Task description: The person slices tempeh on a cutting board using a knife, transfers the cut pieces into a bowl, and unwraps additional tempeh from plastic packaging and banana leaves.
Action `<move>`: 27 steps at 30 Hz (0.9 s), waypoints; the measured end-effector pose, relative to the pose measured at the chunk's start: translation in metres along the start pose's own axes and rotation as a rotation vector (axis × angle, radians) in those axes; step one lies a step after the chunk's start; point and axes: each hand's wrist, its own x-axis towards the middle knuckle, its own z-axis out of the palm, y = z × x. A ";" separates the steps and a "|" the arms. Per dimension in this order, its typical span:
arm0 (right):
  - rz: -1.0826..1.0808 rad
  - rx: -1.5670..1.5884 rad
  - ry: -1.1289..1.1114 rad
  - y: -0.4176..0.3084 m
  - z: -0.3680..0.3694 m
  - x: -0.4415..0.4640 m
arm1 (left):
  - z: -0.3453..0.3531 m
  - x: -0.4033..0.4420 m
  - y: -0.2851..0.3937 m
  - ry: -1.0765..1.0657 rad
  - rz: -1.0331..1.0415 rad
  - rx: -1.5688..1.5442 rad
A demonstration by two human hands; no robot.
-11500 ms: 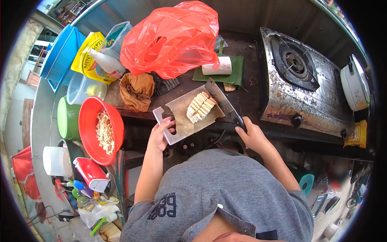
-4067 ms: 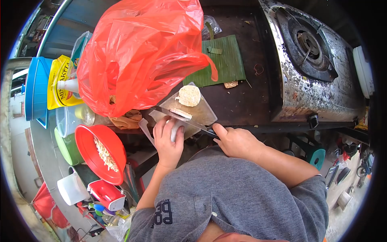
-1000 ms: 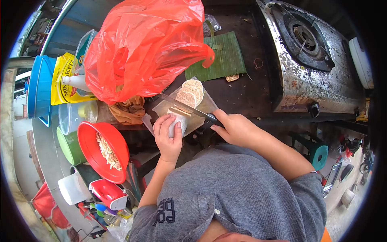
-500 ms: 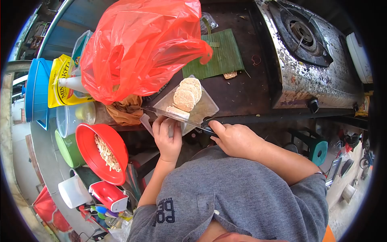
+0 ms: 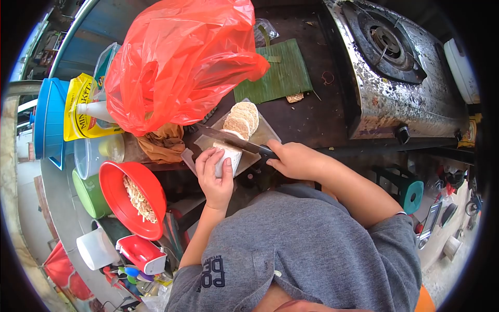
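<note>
My left hand (image 5: 214,178) is closed around a white block that looks like tempeh (image 5: 229,158), steadying it on the near part of a pale cutting board (image 5: 268,134). In my right hand (image 5: 297,161) is the black handle of a knife (image 5: 230,138). Its blade lies across the board, between the block and a row of round tempeh slices (image 5: 242,120). These slices overlap and lean on one another on the board's far half. The blade hides part of the nearest one.
A red plastic bag (image 5: 176,62) bulges behind the board, beside a banana leaf (image 5: 286,70). To the right stands a rusty gas stove (image 5: 384,104). A red bowl (image 5: 110,195) with cut strips, a blue bucket (image 5: 48,117) and a yellow pouch (image 5: 78,112) are at left.
The knife has shifted away from my body toward the slices, and its blade face shows more. More of the white block is visible in my left hand. The slices sit closer together.
</note>
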 end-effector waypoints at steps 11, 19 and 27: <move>-0.043 -0.067 0.124 -0.046 -0.012 -0.041 | 0.000 -0.006 -0.003 0.030 -0.034 0.058; 0.079 -0.200 -0.012 -0.046 -0.002 -0.040 | 0.000 -0.008 -0.004 0.034 0.013 0.065; 0.084 -0.217 -0.002 -0.032 0.020 -0.019 | 0.000 -0.007 -0.002 0.047 -0.016 0.039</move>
